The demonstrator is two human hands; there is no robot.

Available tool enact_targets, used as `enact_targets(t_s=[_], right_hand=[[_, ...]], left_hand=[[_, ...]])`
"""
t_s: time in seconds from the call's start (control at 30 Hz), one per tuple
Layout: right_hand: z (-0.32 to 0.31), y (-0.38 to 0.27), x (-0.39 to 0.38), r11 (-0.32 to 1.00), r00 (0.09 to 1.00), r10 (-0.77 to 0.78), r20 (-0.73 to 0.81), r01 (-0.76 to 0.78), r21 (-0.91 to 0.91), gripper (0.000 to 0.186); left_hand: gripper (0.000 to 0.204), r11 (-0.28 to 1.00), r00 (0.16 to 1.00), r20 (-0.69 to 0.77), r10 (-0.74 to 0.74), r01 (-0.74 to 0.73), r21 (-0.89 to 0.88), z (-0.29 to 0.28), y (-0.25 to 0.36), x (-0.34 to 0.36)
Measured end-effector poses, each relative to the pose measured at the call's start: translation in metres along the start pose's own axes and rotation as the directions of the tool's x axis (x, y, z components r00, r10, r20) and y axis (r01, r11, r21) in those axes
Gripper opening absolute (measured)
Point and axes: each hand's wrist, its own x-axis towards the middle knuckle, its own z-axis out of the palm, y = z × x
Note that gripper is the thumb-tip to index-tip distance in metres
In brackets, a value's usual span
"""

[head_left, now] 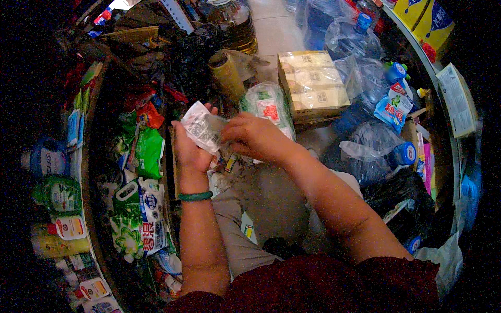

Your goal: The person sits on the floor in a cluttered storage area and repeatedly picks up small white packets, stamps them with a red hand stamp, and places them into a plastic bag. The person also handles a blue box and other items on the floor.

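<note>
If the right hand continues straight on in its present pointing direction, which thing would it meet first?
Probably the white packet in the left hand; depth is unclear, so the right hand may already touch it.

Wrapped tan boxes, blue-capped clear jugs, green bottle

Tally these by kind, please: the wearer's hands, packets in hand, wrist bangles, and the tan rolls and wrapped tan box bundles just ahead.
Hands: 2 (left hand, right hand)
White packet: 1
Green bangle: 1
Tan roll: 1
Wrapped box bundle: 1
Total: 6
</note>
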Motion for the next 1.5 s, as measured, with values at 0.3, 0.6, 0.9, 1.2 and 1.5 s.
enact_targets(t_s=[0.3,0.6,0.9,1.2,1.5], right_hand=[[0.011,-0.008,0.007,0.995,0.966,0.048,-0.254,-0.023,0.101,0.021],[0.009,-0.014,0.001,1.000,1.000,-0.009,-0.028,0.009,0.002,0.017],[-0.004,0.004,0.002,0.950,0.900,0.293,-0.324,-0.314,-0.011,0.019],[0.017,-0.009,0.009,0.987,0.948,0.130,-0.291,-0.096,0.128,0.027],[0.022,0.006,0.002,0.980,0.980,0.191,0.062,-0.188,-0.058,0.023]], left_hand=[[0.069,0.994,0.990,-0.102,0.097,-0.091,0.058,0.007,-0.004,0.003],[0.071,0.990,0.986,-0.093,0.140,-0.137,0.037,-0.008,-0.003,0.008],[0.068,0.997,0.997,-0.052,0.063,-0.065,-0.042,0.007,0.006,-0.001],[0.062,0.987,0.988,0.134,0.081,-0.099,0.128,0.006,-0.010,-0.005],[0.059,0.992,0.984,-0.125,0.127,-0.125,0.030,0.011,-0.002,0.000]])
